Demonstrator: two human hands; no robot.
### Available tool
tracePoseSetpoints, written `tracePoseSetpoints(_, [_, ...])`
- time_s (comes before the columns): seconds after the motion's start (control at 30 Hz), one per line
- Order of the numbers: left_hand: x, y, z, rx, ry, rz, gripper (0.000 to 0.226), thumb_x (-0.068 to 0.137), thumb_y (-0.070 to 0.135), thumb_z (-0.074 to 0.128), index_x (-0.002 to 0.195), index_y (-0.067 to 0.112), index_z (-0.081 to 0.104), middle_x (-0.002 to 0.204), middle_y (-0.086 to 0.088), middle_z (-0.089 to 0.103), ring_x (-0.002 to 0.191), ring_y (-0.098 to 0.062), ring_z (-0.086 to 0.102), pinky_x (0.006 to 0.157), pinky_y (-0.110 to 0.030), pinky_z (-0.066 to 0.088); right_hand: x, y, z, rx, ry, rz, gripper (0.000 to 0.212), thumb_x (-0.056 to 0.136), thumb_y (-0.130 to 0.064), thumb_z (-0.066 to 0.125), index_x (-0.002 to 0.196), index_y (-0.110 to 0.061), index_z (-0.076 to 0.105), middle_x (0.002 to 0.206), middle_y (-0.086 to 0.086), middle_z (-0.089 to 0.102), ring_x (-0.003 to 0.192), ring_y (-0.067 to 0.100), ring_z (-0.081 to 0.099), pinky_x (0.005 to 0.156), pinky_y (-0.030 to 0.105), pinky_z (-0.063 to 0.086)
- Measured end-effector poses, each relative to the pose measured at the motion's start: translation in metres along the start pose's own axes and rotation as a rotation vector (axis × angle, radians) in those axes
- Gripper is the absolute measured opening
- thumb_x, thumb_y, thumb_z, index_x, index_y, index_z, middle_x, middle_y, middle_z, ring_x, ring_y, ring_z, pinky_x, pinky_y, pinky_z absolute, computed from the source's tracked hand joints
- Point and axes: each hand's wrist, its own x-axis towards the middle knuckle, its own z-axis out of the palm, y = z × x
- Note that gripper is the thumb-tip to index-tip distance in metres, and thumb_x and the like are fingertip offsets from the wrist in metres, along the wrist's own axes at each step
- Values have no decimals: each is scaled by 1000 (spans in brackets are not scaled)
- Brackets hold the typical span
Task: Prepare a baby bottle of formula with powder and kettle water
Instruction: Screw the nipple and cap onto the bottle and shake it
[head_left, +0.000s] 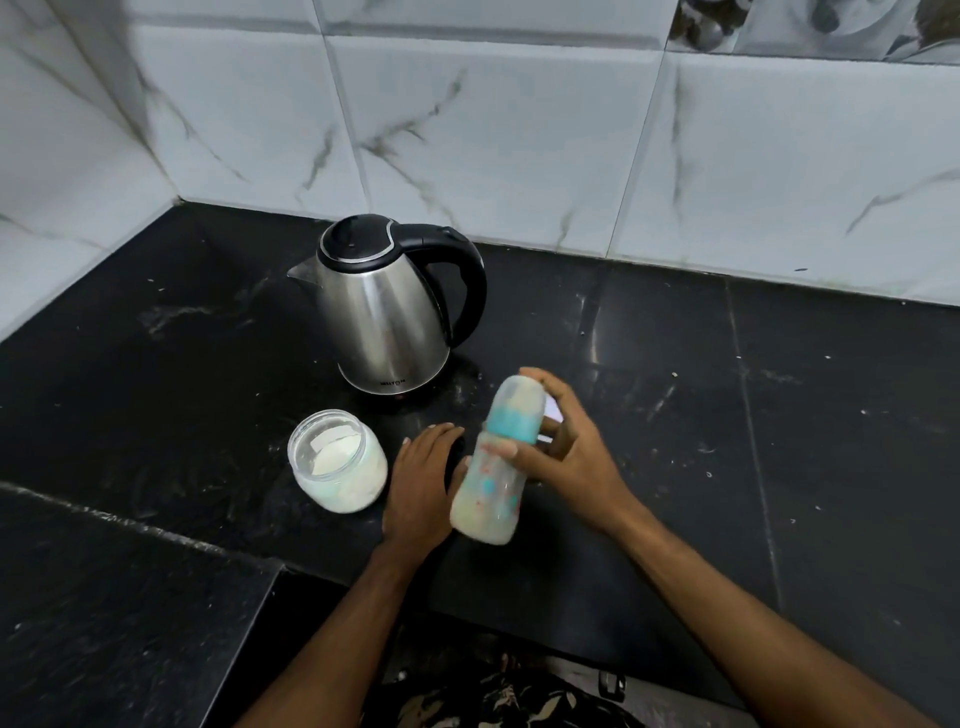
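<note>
Your right hand (563, 447) grips the baby bottle (498, 462) at its turquoise collar, fingers curled round it; the bottle is tilted, cap toward 12 o'clock, blurred, with pale liquid inside; your left hand (421, 486) lies flat with straight fingers at the bottle's 9 o'clock, touching its side; the open powder jar (337, 462) stands farther at 9 o'clock; the kettle (387, 306) stands at 11 o'clock on the black counter (779, 415).

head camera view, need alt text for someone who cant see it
A person's right hand holds a tilted baby bottle with a teal collar above a black countertop, while the left hand rests flat beside it. An open jar of white powder sits to the left, a steel kettle behind.
</note>
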Motion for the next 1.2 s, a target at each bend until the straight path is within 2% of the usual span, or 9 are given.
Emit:
tracePoseSetpoints(0.13, [-4,17,-10,-102,103,-40,46,95,42,42,131,18,58,137,0,58,132,-17,49,117,-42,26,21,-17,-11,343,389,28,64,77,-23,79,131,-32,46,98,-10,72,93,22,70,68,40,59])
tracePoseSetpoints(0.33, [0,0,1,-11,16,6,48,90,37,63,135,25,52,138,5,55,130,-16,50,114,-46,32,1,-12,6,87,28,50,69,77,-7,80,133,-26,44,109,-3,66,94,16,69,69,31,58])
tracePoseSetpoints(0.5, [-4,15,-9,-100,99,-41,46,96,43,42,132,19,56,138,1,57,132,-16,47,117,-42,26,26,-15,-15,381,409,46,62,79,-27,78,132,-32,47,122,12,64,101,28,68,71,41,57])
tracePoseSetpoints(0.6, [-2,7,-3,-76,70,-10,45,91,37,58,133,22,51,135,-1,59,128,-18,50,116,-46,31,10,-11,1,265,239,57,67,82,-18,75,138,-25,40,111,1,68,98,25,70,73,45,59])
tracePoseSetpoints(0.7, [1,-2,2,1,3,2,51,88,37,68,135,24,52,136,3,57,128,-17,52,113,-46,34,-3,-9,10,73,-16,52,74,76,-8,81,137,-20,40,108,-10,70,94,16,71,72,32,59])
tracePoseSetpoints(0.8, [-4,11,-5,-64,97,-24,46,94,39,48,134,17,55,137,-1,58,131,-19,49,117,-42,27,17,-15,-5,247,287,72,68,73,-22,80,132,-27,47,112,8,67,93,23,70,69,39,58])
tracePoseSetpoints(0.87, [-5,18,-12,-75,104,-46,45,96,40,46,133,17,56,137,0,58,131,-17,47,117,-43,26,26,-16,-12,374,413,66,65,79,-22,77,135,-27,44,107,3,69,93,22,70,69,39,57])
tracePoseSetpoints(1.03, [4,-8,11,84,-31,-48,46,93,49,57,133,29,46,133,6,55,127,-16,52,115,-43,32,0,-13,6,-12,-55,32,66,80,-4,76,133,-25,42,112,-10,66,97,15,70,70,30,59])
tracePoseSetpoints(1.2, [-5,18,-11,-75,114,-55,47,95,40,46,134,16,55,137,-1,58,131,-18,48,117,-44,27,24,-21,-11,337,373,18,67,80,-22,78,135,-27,42,104,-5,71,96,19,70,70,38,58])
